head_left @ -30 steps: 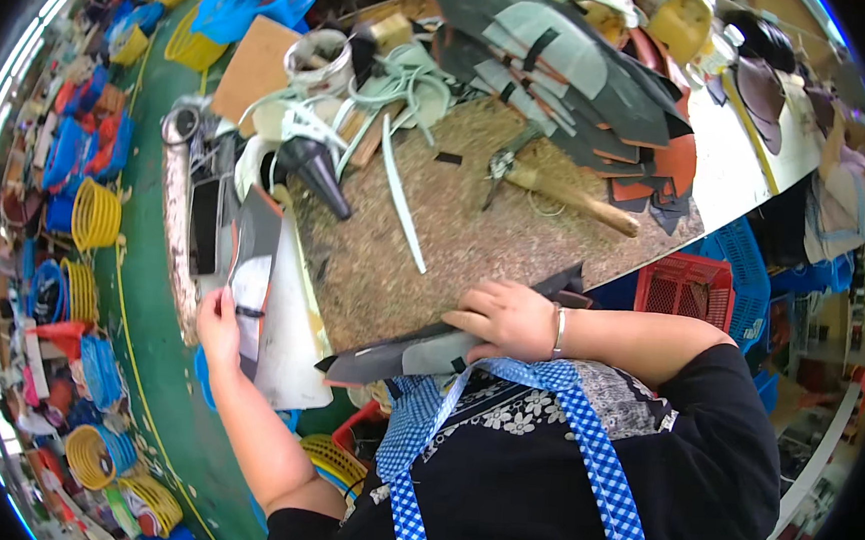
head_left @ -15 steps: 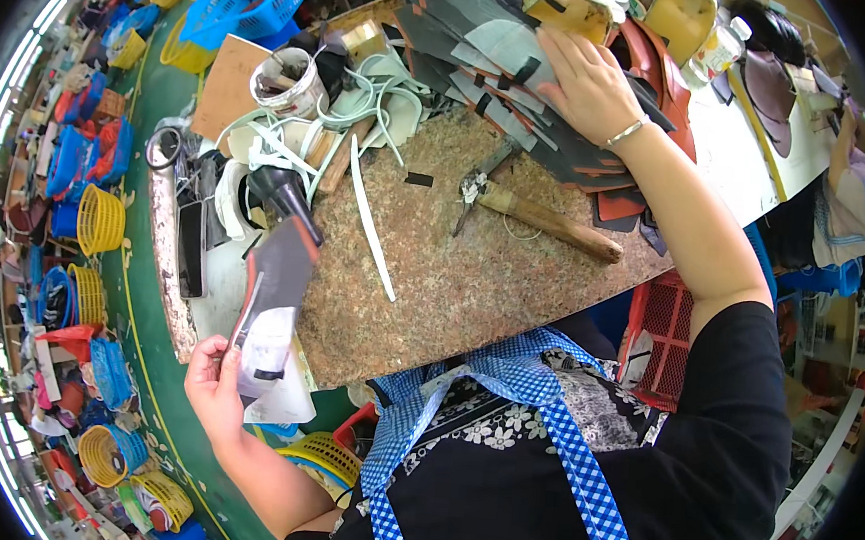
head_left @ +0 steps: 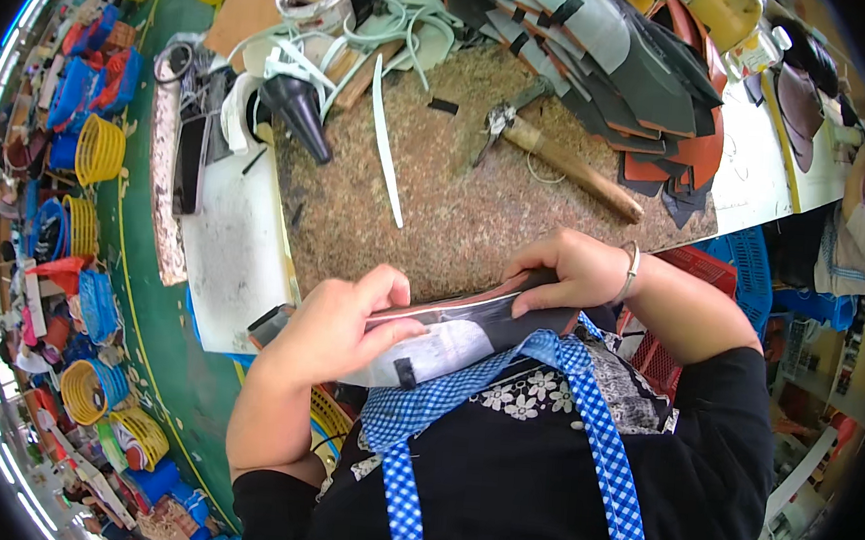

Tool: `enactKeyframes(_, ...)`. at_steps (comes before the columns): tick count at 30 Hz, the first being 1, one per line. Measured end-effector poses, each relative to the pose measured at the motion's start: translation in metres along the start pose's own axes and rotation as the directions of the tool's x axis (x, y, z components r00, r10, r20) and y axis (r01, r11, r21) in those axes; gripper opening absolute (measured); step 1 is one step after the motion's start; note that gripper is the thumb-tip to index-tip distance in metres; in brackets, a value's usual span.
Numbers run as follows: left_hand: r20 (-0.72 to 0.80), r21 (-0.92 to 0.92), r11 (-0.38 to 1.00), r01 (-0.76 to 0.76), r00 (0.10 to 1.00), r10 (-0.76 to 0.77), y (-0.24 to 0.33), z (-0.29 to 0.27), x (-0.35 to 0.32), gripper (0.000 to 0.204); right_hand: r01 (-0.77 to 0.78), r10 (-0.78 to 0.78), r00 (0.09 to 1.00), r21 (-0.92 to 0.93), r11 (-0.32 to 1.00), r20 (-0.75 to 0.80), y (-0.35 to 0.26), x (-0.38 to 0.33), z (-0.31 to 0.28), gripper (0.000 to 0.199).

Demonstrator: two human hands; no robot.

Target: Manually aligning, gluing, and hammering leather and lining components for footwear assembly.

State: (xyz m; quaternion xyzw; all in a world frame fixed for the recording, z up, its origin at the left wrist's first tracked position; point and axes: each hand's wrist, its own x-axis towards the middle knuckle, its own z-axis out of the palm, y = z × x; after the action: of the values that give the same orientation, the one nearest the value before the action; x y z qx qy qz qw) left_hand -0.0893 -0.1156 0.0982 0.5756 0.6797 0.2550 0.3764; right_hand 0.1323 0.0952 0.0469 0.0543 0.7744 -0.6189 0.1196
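Both the left hand (head_left: 333, 328) and right hand (head_left: 575, 272) gripped a flat leather piece (head_left: 448, 336). Beyond lay a rough brown workbench (head_left: 437, 210) holding a hammer (head_left: 561, 159). Coloured baskets (head_left: 84, 155) crowded the green floor (head_left: 154, 311).

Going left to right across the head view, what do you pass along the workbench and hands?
Yellow wire basket → black cone → white strip → wooden-handled hammer → stack of leather pieces. Nearer: left hand, then right hand, both holding a flat shoe piece.
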Motion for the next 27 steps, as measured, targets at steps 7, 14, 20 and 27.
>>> enactKeyframes(7,0.009,-0.215,0.975,0.059,0.998,-0.058,-0.041,0.034,0.005,0.027,0.04,0.01,0.999,0.869,0.493,-0.052,0.025,-0.011,0.03,0.027)
enactKeyframes(14,-0.181,-0.15,0.988,-0.034,0.984,0.007,-0.059,0.051,0.008,0.022,0.021,0.03,0.999,0.993,0.113,-0.024,0.054,-0.004,0.061,0.037)
enactKeyframes(20,-0.31,0.112,0.986,-0.123,0.938,0.152,-0.053,0.045,0.008,0.02,0.061,0.146,0.984,0.96,0.273,-0.104,0.047,-0.004,0.051,0.029)
enactKeyframes(27,-0.202,0.005,0.963,-0.268,0.943,0.263,-0.018,0.065,0.057,0.028,0.125,0.16,0.881,0.546,0.829,-0.445,0.013,-0.008,0.032,0.017)
